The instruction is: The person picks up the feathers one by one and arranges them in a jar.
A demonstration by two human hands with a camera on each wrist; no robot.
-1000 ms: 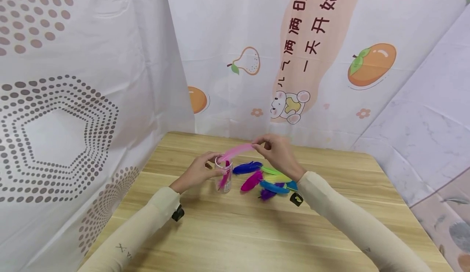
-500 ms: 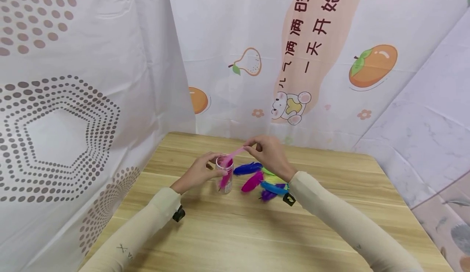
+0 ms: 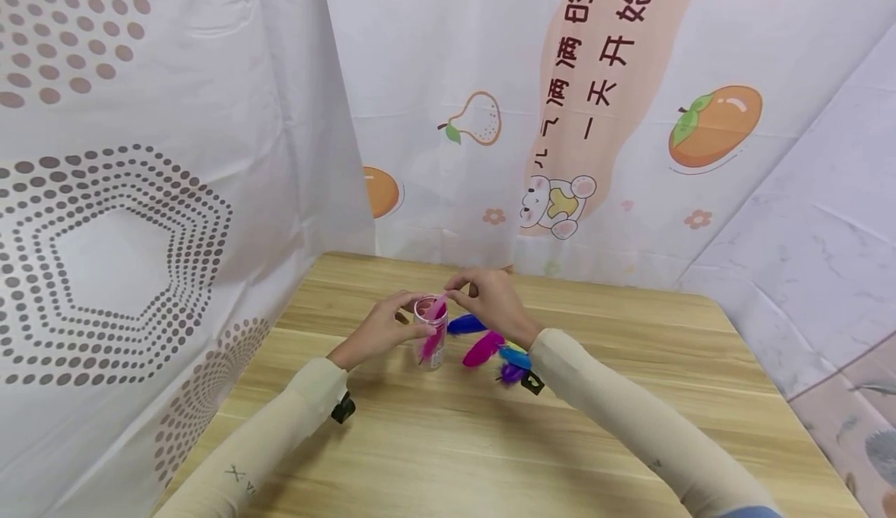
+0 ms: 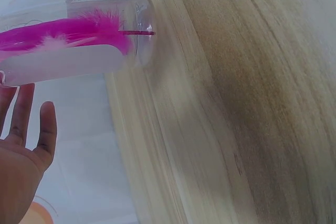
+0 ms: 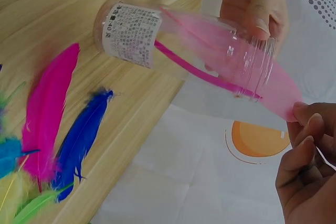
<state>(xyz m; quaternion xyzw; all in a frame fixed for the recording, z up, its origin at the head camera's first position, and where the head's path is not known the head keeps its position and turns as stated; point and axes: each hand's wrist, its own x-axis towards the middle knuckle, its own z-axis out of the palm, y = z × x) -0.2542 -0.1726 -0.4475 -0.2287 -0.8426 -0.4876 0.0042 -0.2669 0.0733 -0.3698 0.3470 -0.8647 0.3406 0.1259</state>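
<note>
A clear plastic jar (image 3: 435, 358) with a printed label stands upright on the table. My left hand (image 3: 381, 333) grips it near the rim, thumb on one side and fingers on the other. Inside the jar is a magenta feather (image 4: 79, 32), its quill end near the bottom. My right hand (image 3: 495, 302) is just above the jar mouth and pinches the tip of a light pink feather (image 5: 281, 90) between thumb and forefinger. Most of that feather lies inside the jar; its tip sticks out past the rim.
Right of the jar lie loose feathers: a dark blue feather (image 5: 86, 135), a magenta feather (image 5: 50, 111), a purple feather (image 3: 513, 372), a light blue feather (image 3: 516, 358), plus yellow and green ones. My right forearm partly covers them in the head view. A printed curtain (image 3: 420, 59) hangs behind the wooden table (image 3: 434, 448).
My right hand has moved left and slightly down toward the jar, and the light pink feather has slid deeper inside. My left hand has kept its hold on the jar.
</note>
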